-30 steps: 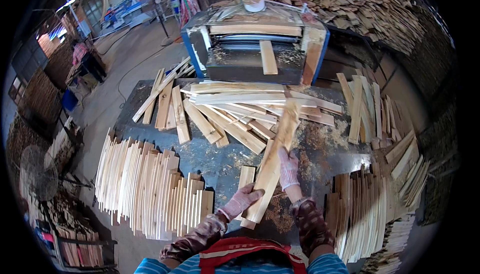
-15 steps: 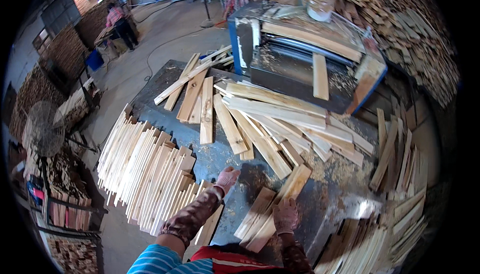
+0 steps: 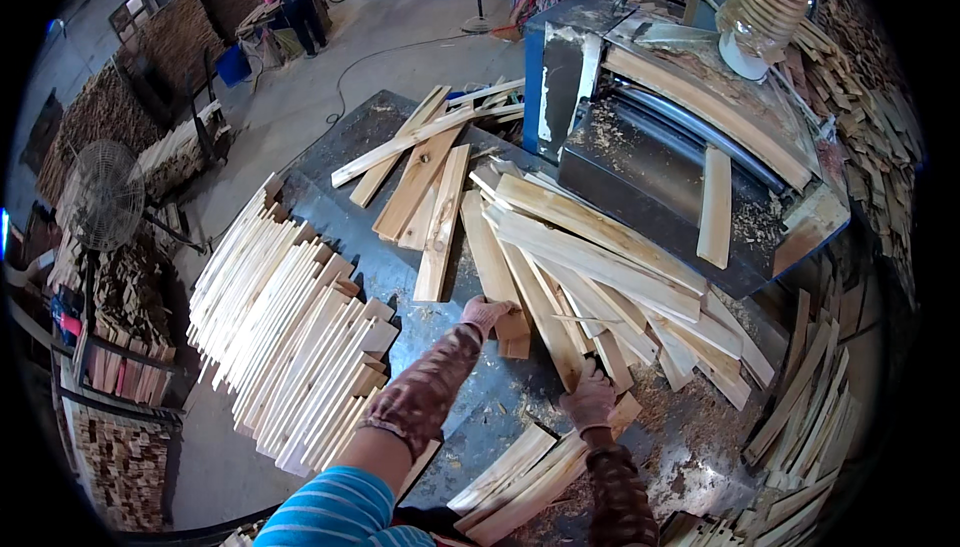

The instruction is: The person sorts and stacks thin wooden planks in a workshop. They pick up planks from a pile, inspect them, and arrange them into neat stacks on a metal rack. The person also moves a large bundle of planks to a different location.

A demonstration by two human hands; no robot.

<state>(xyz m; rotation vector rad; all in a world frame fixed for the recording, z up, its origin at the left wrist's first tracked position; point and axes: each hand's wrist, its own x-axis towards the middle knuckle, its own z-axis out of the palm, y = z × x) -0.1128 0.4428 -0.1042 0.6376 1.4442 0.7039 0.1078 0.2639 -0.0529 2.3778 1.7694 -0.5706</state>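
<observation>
My left hand (image 3: 487, 317), in a pale glove, is closed at the near end of a flat wooden board (image 3: 484, 252) on the metal table. Farther right, my gloved right hand (image 3: 590, 399) grips the near end of another long board (image 3: 545, 312) in the loose pile. Part of each grip is hidden behind the hand itself. Several pale boards (image 3: 600, 252) lie crisscrossed beyond my right hand. Closer to me, a few more boards (image 3: 535, 477) lie side by side on the table.
A planer (image 3: 640, 162) with one board (image 3: 714, 209) on its bed stands at the far right, under a ribbed hose (image 3: 765, 2). Left of the table is a long row of stacked slats (image 3: 290, 327). A fan (image 3: 103, 195) and a distant person (image 3: 290, 2) are beyond.
My view has turned so the scene sits farther right. My left hand has reached forward from the tabletop to a board's end. My right hand has left the near boards for the pile.
</observation>
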